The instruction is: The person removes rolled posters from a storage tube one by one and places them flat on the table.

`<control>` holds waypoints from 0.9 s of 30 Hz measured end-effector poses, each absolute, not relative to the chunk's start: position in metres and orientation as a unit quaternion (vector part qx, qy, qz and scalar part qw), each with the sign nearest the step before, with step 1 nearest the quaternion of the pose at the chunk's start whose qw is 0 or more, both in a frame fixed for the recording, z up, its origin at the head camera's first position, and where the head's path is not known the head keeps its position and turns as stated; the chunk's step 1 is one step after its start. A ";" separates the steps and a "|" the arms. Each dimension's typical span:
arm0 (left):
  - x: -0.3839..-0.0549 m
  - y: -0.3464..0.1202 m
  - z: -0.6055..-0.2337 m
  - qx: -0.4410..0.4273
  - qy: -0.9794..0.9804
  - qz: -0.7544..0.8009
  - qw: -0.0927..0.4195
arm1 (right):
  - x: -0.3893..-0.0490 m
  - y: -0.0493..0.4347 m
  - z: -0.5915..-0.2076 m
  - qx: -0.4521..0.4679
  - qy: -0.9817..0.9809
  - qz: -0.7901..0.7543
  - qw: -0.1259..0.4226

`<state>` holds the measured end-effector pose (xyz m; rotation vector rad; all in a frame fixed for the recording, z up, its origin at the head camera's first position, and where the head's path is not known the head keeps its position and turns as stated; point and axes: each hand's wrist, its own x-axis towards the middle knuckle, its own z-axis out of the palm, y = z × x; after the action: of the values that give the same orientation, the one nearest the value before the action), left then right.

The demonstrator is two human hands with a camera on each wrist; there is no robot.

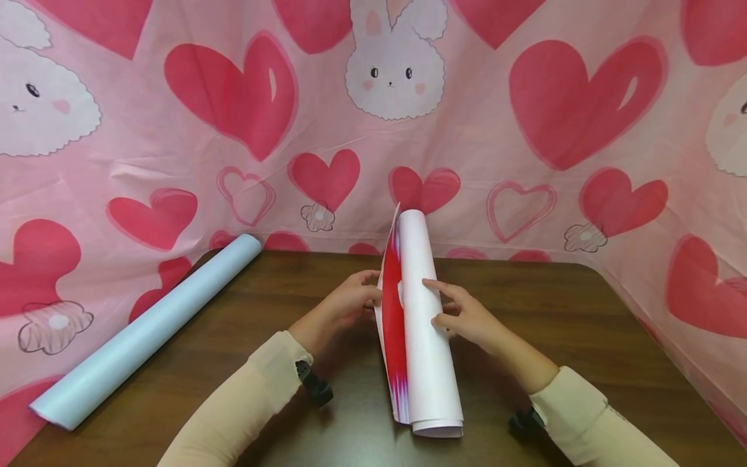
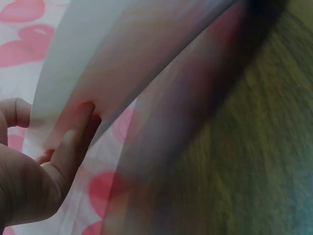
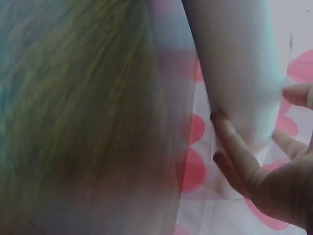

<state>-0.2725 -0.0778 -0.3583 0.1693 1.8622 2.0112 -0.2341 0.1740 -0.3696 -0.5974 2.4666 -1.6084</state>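
Note:
A white rolled poster (image 1: 421,311) stretches away from me over the table, lifted at least partly above it. Its loose edge flap (image 1: 393,324) stands out on the left and shows a red printed inner side with purple streaks. My left hand (image 1: 349,299) holds that flap, thumb and fingers at its edge; the left wrist view shows fingers (image 2: 73,139) against the pale sheet. From the other side my right hand (image 1: 471,318) grips the roll, and in the right wrist view its fingers (image 3: 237,144) spread around the white tube.
A longer light-blue roll (image 1: 152,324) lies diagonally along the left side of the dark wooden table (image 1: 537,324). Behind the table hangs a pink cloth (image 1: 484,130) with hearts and rabbits. A dark device (image 1: 315,384) is strapped at each wrist.

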 end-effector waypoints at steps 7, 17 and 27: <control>-0.271 -0.085 -0.367 0.070 0.696 0.681 0.215 | -0.238 0.166 -0.372 -0.254 0.907 -0.326 -0.078; -0.281 -0.102 -0.380 0.063 0.699 0.684 0.198 | -0.249 0.162 -0.358 -0.424 0.891 -0.149 -0.066; -0.288 -0.127 -0.385 0.060 0.717 0.674 0.168 | -0.252 0.177 -0.348 -0.440 0.885 -0.102 -0.109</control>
<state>-0.2875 -0.1272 -0.3852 0.1712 2.0401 1.9162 -0.2517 0.1766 -0.3484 -1.4887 2.9932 -0.3466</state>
